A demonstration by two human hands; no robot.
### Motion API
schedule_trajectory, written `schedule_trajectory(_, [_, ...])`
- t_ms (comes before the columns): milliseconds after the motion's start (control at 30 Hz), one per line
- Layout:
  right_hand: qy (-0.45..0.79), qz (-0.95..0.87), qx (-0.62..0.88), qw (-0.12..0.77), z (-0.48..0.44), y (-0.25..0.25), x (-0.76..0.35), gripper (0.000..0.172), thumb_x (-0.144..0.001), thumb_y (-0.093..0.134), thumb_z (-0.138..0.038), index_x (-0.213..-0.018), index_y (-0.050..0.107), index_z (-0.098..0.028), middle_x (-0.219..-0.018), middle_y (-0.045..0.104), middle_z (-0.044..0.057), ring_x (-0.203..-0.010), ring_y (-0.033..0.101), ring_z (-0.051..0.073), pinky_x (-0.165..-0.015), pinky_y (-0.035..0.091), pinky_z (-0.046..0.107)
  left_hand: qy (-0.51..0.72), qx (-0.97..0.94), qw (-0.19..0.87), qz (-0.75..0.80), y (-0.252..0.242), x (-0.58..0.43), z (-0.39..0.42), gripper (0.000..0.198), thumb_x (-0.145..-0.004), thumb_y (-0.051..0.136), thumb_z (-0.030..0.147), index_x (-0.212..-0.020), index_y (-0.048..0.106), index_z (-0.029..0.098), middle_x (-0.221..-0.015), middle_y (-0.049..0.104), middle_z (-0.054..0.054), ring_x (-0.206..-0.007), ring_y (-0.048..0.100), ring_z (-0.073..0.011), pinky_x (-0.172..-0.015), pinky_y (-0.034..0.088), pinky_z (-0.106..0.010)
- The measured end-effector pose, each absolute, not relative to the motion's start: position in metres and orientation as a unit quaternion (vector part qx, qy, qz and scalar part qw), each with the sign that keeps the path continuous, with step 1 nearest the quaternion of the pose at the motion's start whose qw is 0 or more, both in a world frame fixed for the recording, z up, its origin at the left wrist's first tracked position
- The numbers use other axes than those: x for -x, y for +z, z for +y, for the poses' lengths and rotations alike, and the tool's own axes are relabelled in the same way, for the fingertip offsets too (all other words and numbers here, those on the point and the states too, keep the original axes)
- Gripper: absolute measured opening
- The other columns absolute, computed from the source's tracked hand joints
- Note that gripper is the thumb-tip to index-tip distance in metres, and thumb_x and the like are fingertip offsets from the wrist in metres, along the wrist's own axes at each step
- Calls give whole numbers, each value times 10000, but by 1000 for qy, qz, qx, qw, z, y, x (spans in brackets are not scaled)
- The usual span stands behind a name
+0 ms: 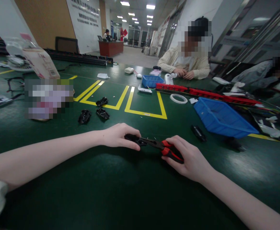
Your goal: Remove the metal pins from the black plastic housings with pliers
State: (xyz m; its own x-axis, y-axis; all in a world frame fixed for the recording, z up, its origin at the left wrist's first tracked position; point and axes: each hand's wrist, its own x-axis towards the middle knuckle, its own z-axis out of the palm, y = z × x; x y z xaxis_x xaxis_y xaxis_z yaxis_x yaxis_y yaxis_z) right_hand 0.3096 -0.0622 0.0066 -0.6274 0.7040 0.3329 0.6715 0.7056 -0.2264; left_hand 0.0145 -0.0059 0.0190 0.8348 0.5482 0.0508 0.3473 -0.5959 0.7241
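Note:
Red-and-black pliers (162, 145) are gripped by the handles in my right hand (190, 158), which is closed around them. Their jaws point left and meet a small black plastic part (132, 139). My left hand (120, 137) is closed on that part, between thumb and fingers; whether the jaws bite on it I cannot tell. Beyond my left hand lie three similar black parts: one (84, 117) at the left, one (103, 113) beside it and one (102, 102) behind. Small bright metal bits lie on the table past the pliers.
The green table (120, 191) carries yellow tape outlines (146, 114). At the right are a tilted blue bin (222, 118), a black cylindrical piece (198, 133), a white ring (178, 99) and a long red strip (207, 94). A smaller blue bin (151, 81) stands farther back. A person (188, 64) sits opposite.

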Motion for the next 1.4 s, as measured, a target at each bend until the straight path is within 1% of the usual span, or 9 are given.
schedule_trajectory(100, [36, -903, 380, 200, -62, 6, -310, 334, -861, 593, -365, -1145, 507, -212, -1027, 624, 92, -867, 637, 213, -717, 552, 355, 131, -881, 378, 251, 19, -14, -6, 375, -854, 620, 502, -990, 675, 157, -782, 625, -6, -673, 539, -136, -605, 348, -239])
schedule_trajectory(200, [35, -903, 380, 199, -62, 6, -310, 333, -865, 590, -366, -1145, 504, -208, -1027, 618, 92, -865, 634, 210, -714, 549, 349, 146, -886, 363, 249, 18, -14, -7, 385, -844, 635, 505, -987, 669, 149, -790, 632, -11, -679, 549, -136, -602, 357, -235])
schedule_trajectory(400, [51, -898, 386, 204, -63, 8, -307, 311, -873, 582, -364, -1132, 507, -209, -1008, 616, 85, -845, 633, 201, -693, 542, 335, 215, -897, 265, 281, 13, -16, -12, 430, -779, 703, 523, -1003, 658, 158, -894, 681, -36, -761, 604, -160, -652, 401, -244])
schedule_trajectory(533, [63, -891, 400, 204, -64, 12, -304, 298, -875, 582, -357, -1119, 509, -204, -997, 615, 87, -841, 633, 204, -692, 542, 343, 245, -900, 192, 304, 11, -17, -16, 425, -766, 715, 532, -972, 664, 164, -851, 691, -29, -730, 604, -160, -657, 396, -255])
schedule_trajectory(633, [86, -889, 403, 202, -65, 13, -302, 299, -879, 581, -354, -1128, 503, -208, -1001, 609, 82, -830, 628, 192, -681, 541, 333, 266, -904, 164, 291, 10, -16, -16, 420, -776, 701, 543, -953, 664, 163, -812, 682, -21, -692, 588, -149, -639, 391, -251])
schedule_trajectory(800, [114, -890, 393, 203, -66, 13, -303, 293, -883, 577, -351, -1136, 506, -220, -1006, 608, 72, -835, 623, 180, -692, 536, 321, 259, -916, 170, 254, 8, -14, -14, 406, -798, 689, 521, -987, 648, 165, -842, 674, -20, -733, 599, -148, -656, 408, -243])
schedule_trajectory(1033, [102, -883, 413, 197, -67, 14, -301, 290, -880, 580, -360, -1121, 517, -211, -993, 614, 69, -828, 627, 185, -682, 538, 324, 254, -910, 146, 294, 9, -16, -15, 409, -793, 687, 532, -992, 641, 177, -866, 689, -20, -742, 614, -160, -679, 407, -265])
schedule_trajectory(1233, [59, -883, 418, 205, -68, 14, -302, 288, -874, 578, -373, -1102, 525, -206, -991, 621, 83, -852, 634, 211, -702, 543, 354, 231, -903, 204, 301, 17, -18, -19, 443, -771, 711, 516, -1024, 620, 164, -931, 679, -35, -811, 619, -176, -700, 430, -272])
schedule_trajectory(1400, [50, -880, 428, 200, -68, 13, -301, 302, -862, 583, -385, -1098, 538, -203, -994, 626, 89, -857, 640, 228, -699, 543, 365, 220, -900, 225, 300, 19, -18, -19, 363, -851, 643, 458, -1056, 607, 162, -954, 673, -37, -830, 618, -173, -699, 435, -275])
